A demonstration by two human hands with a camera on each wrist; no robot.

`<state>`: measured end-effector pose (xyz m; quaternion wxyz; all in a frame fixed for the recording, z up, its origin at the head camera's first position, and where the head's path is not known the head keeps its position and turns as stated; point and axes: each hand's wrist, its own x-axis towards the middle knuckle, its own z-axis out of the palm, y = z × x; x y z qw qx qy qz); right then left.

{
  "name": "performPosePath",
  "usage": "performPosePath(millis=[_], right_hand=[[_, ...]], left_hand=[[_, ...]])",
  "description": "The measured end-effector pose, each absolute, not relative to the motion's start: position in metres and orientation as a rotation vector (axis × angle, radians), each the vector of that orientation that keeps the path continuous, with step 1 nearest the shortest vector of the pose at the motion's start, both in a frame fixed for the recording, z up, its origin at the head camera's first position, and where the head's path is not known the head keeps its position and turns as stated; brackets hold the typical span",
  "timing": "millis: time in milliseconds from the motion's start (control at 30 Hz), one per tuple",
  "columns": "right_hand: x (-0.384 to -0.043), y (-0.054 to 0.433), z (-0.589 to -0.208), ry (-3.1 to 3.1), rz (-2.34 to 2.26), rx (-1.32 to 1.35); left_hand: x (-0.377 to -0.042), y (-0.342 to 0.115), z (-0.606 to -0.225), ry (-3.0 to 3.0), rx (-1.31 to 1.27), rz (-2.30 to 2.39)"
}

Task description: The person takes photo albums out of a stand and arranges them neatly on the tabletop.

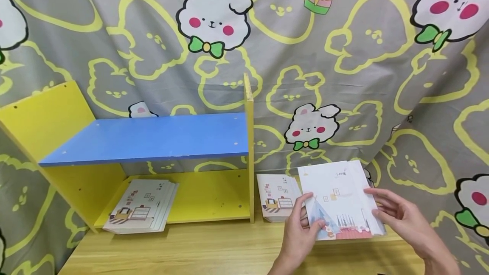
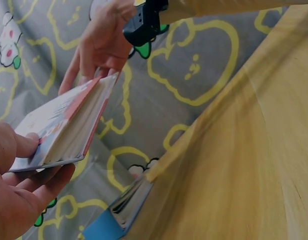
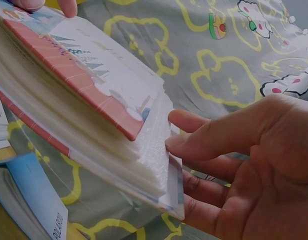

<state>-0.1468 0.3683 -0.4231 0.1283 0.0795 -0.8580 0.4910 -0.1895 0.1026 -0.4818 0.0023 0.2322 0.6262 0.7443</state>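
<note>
A thick photo album [image 1: 332, 198] with a blue tent and red floor on its white cover is held up in front of me. My left hand [image 1: 299, 228] grips its lower left corner, thumb on the cover and fingers underneath. At the opposite edge, my right hand [image 1: 401, 220] holds the album by its protruding page edges and back cover. The right wrist view shows the right thumb [image 3: 194, 142] at those edges, with other fingertips partly hidden behind. Clear-looking sleeves [image 3: 156, 162] stick out past the front cover there.
A yellow shelf with a blue board [image 1: 153, 137] stands left on the wooden table [image 1: 198, 245]. Stacked albums [image 1: 141, 207] lie in its lower bay. More albums [image 1: 276, 196] sit right of its side panel. A blue book [image 3: 36, 192] lies below the held album. Patterned curtain [image 1: 286, 54] hangs behind.
</note>
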Motion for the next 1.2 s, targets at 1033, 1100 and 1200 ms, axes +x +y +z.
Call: performPosePath(millis=[1033,1100,1200], right_hand=[[-0.167,0.362,-0.443,-2.638,1.454,0.242],[-0.165,0.365,-0.446,-2.659,1.484,0.191],[-0.162,0.371,-0.45,-2.689,1.58,0.144]], left_hand=[[-0.196,0.099,-0.501,2.089,0.732,2.225],[-0.195,0.1,-0.503,2.082,0.743,2.213],[-0.191,0.102,-0.506,2.069,0.751,2.185]])
